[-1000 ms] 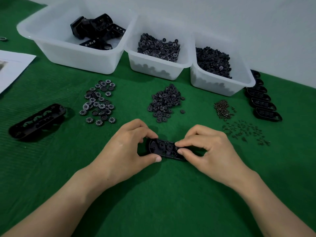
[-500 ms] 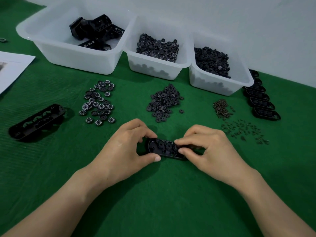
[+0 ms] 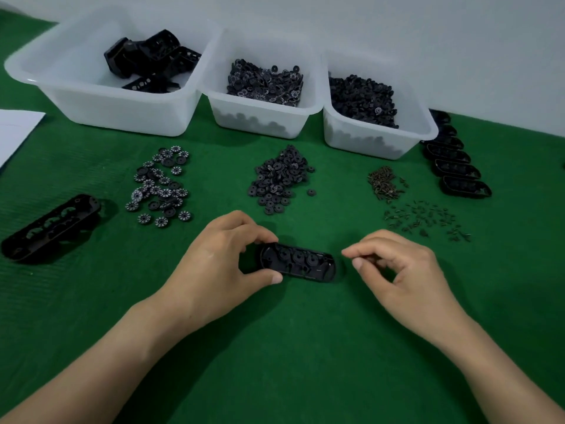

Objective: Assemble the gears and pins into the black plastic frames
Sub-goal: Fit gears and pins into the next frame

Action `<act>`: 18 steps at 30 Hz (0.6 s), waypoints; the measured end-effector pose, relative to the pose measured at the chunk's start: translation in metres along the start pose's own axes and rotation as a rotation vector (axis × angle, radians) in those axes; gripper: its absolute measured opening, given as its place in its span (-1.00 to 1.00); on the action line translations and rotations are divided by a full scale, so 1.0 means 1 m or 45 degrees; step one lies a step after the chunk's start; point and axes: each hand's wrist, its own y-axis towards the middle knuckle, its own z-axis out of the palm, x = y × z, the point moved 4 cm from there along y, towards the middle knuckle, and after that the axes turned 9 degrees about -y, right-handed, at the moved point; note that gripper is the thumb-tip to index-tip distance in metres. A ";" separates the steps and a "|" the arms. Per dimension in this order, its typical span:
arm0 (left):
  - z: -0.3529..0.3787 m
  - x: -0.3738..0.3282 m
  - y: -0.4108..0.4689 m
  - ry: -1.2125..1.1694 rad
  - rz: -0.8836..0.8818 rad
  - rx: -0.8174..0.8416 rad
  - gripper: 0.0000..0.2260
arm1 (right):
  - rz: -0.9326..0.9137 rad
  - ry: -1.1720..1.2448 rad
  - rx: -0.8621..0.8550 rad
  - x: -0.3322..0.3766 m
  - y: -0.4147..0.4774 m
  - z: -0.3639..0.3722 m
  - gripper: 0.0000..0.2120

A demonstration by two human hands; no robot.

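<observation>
While your left hand (image 3: 214, 264) pinches the near-left end of the black frame (image 3: 298, 262) between thumb and forefinger, your right hand (image 3: 400, 270) sits just off its right end, apart from it. Right thumb and forefinger are nearly closed; whether they hold a pin cannot be told. The frame lies flat on the green mat (image 3: 290, 347), long axis running roughly 9 to 3 o'clock, with gears seated inside. From your right fingertips (image 3: 348, 253) the frame lies at 9 o'clock, very near. Pins (image 3: 425, 220) are scattered at 1 o'clock of the right hand, which is the nearer hand to them. Plain gears (image 3: 279, 182) lie at 12 o'clock of the frame, printed gears (image 3: 162, 186) at 10 o'clock. Bins (image 3: 263, 123) stand farthest.
</observation>
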 end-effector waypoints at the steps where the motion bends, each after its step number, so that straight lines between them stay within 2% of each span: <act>1: 0.003 -0.003 0.002 0.015 0.007 0.005 -0.63 | 0.009 -0.014 -0.002 -0.003 -0.005 -0.003 -0.80; 11: 0.069 -0.058 0.026 0.028 0.096 0.155 -0.66 | 0.256 -0.120 -0.175 -0.058 -0.036 -0.045 -0.83; 18: 0.109 -0.087 0.038 0.000 0.090 0.136 -0.69 | 0.359 -0.381 -0.237 -0.096 -0.020 -0.076 -0.91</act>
